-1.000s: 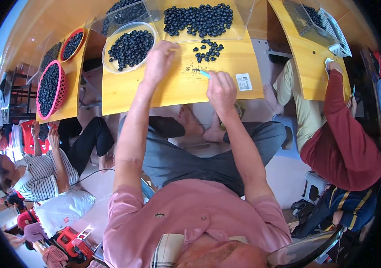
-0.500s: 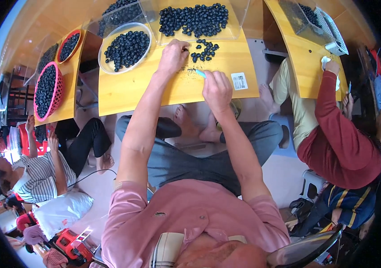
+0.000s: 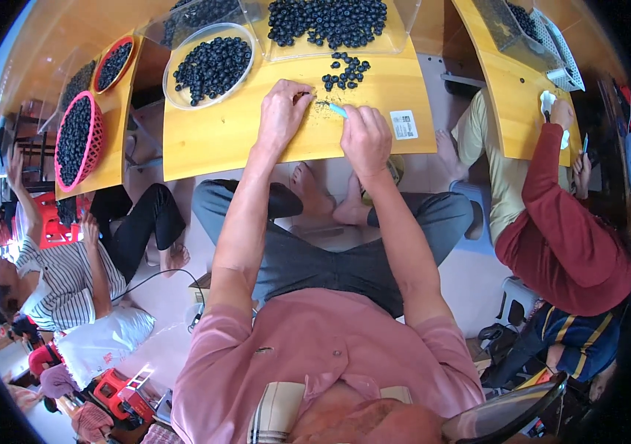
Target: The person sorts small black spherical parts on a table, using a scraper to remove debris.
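My left hand is over the yellow table, thumb and fingers pinched round a small dark, brownish bead-like piece. My right hand grips a thin tool with a light-blue handle; its tip points toward the left hand, a little apart from it. Fine dark crumbs lie between the two hands. Just beyond them is a loose group of dark round beads. A larger heap of the same beads fills a clear tray farther back.
Left of my hands stands a round clear tub of dark beads. A white printed label lies on the table at right. Co-workers sit at both sides; a pink basket of beads stands at the left table, a white basket at the right.
My left hand has drawn back from the loose beads toward me, with a dark piece in its fingers. The right hand with the tool has shifted slightly right.
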`<state>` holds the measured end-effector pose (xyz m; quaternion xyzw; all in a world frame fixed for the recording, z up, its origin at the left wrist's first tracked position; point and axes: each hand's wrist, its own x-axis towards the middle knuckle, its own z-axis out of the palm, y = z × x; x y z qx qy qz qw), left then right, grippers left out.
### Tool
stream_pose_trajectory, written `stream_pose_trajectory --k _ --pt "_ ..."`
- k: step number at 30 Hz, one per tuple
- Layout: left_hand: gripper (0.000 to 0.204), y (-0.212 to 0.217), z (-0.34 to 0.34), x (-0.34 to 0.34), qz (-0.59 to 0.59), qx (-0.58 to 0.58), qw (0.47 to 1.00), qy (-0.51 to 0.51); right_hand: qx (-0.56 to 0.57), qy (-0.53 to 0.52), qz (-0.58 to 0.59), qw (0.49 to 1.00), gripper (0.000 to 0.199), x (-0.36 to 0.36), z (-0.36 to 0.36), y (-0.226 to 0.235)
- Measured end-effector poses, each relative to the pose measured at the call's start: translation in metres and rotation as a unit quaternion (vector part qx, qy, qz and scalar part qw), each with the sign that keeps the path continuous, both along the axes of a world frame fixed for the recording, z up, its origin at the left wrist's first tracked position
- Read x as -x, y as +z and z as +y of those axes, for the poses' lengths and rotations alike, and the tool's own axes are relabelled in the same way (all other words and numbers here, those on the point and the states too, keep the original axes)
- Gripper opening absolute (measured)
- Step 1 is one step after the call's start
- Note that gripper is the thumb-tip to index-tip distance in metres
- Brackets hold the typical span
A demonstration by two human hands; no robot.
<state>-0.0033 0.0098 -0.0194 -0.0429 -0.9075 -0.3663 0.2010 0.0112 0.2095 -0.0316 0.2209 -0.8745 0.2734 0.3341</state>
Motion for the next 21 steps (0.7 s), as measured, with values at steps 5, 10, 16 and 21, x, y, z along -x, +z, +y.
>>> stream_pose_trajectory --k 5,10,16,21 --pt "0.020 -0.002 -0.004 -0.004 0.019 0.037 0.999 -0.022 -0.003 0.003 -0.006 1.000 0.016 -0.001 0.002 -0.001" --pt "0.022 0.001 0.000 -0.011 -0.045 -0.038 0.998 0.022 -0.004 0.000 -0.004 1.000 0.016 -0.001 0.003 -0.003" --pt "0.019 0.001 -0.002 -0.017 -0.030 -0.080 0.996 0.038 -0.007 0.003 -0.006 1.000 0.017 -0.001 0.003 -0.002" --pt "0.018 0.000 0.005 -0.022 -0.015 -0.158 0.986 0.045 -0.014 0.004 -0.012 1.000 0.017 -0.001 0.003 -0.002"
